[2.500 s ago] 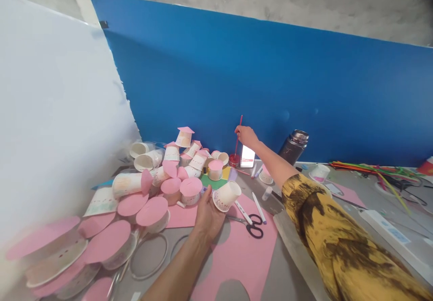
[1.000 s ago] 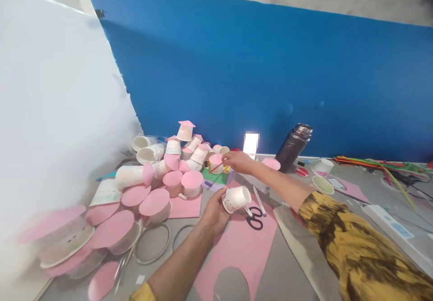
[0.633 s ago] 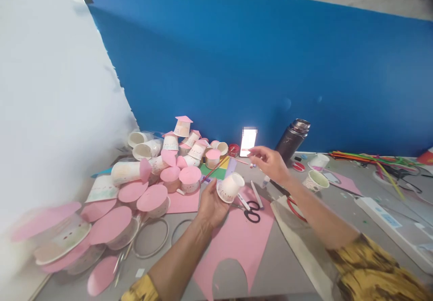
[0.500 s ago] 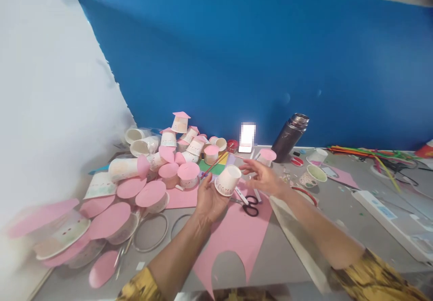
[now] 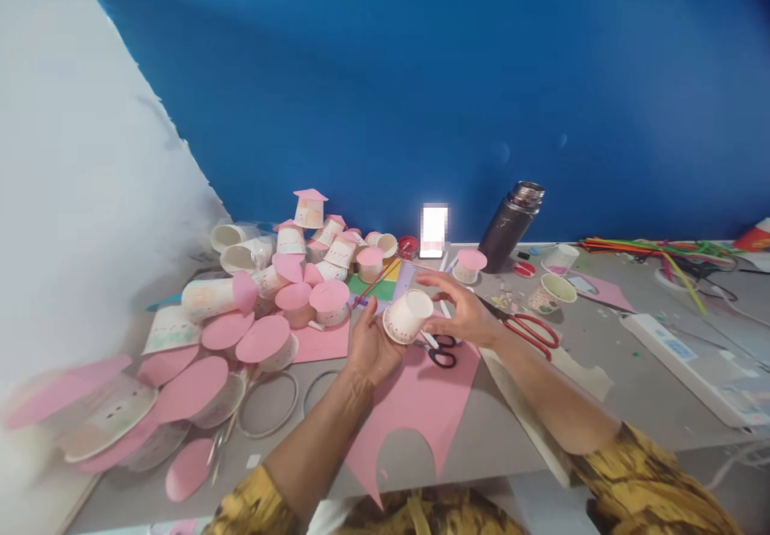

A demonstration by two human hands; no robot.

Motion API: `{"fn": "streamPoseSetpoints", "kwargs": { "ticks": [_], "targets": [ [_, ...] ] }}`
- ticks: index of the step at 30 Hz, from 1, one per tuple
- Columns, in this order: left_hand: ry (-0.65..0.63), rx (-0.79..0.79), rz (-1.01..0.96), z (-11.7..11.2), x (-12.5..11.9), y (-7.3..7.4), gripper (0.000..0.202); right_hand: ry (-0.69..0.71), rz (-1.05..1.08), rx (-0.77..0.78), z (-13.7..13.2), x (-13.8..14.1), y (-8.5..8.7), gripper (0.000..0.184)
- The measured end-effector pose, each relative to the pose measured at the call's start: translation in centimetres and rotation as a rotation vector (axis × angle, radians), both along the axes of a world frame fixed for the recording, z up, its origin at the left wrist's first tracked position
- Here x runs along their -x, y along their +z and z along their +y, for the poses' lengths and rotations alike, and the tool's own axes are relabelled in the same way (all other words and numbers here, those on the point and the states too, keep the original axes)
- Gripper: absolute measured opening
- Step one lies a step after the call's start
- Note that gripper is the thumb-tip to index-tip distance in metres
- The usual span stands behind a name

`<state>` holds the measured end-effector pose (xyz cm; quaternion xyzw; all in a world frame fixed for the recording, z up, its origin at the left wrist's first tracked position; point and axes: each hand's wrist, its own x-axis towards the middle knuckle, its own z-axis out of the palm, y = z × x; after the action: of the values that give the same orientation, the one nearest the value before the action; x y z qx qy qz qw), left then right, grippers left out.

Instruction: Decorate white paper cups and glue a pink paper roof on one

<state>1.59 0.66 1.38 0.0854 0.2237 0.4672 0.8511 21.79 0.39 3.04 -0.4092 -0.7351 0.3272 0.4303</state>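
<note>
My left hand (image 5: pixel 369 347) is closed round a small white paper cup (image 5: pixel 407 316), held on its side above a cut pink paper sheet (image 5: pixel 421 407). My right hand (image 5: pixel 462 314) sits just right of the cup with its fingers spread and curved toward the cup's base, holding nothing. A thin red stick (image 5: pixel 376 281) lies on coloured paper behind the cup. Black-handled scissors (image 5: pixel 441 352) lie under my right hand.
A heap of paper cups with pink round lids (image 5: pixel 282 294) fills the left of the grey table (image 5: pixel 601 407). Red scissors (image 5: pixel 532 330), a dark flask (image 5: pixel 511 226), a phone (image 5: pixel 434 230), loose cups (image 5: pixel 550 293) and coloured sticks (image 5: pixel 655 250) lie to the right. A blue board (image 5: pixel 421 94) stands behind.
My right hand put down the red stick near the back and came to the cup in my left hand. The view tilted down.
</note>
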Motion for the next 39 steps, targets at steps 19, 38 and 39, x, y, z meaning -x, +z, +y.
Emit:
{"fn": "streamPoseSetpoints", "kwargs": {
  "ticks": [19,38,39],
  "targets": [
    [0.341,-0.081,0.425,1.3,0.5,-0.7,0.027,-0.527,-0.727,-0.249,4.1,-1.3,0.1,0.043],
    [-0.269,-1.496,1.341,-10.2,7.7,1.9,0.024,-0.343,-0.99,0.122,-1.8,-0.9,-0.9,0.025],
    [-0.239,-1.53,1.387,-11.2,8.4,1.1,0.025,-0.33,-1.006,0.132,-2.0,-0.4,-1.6,0.025]
  ]
}}
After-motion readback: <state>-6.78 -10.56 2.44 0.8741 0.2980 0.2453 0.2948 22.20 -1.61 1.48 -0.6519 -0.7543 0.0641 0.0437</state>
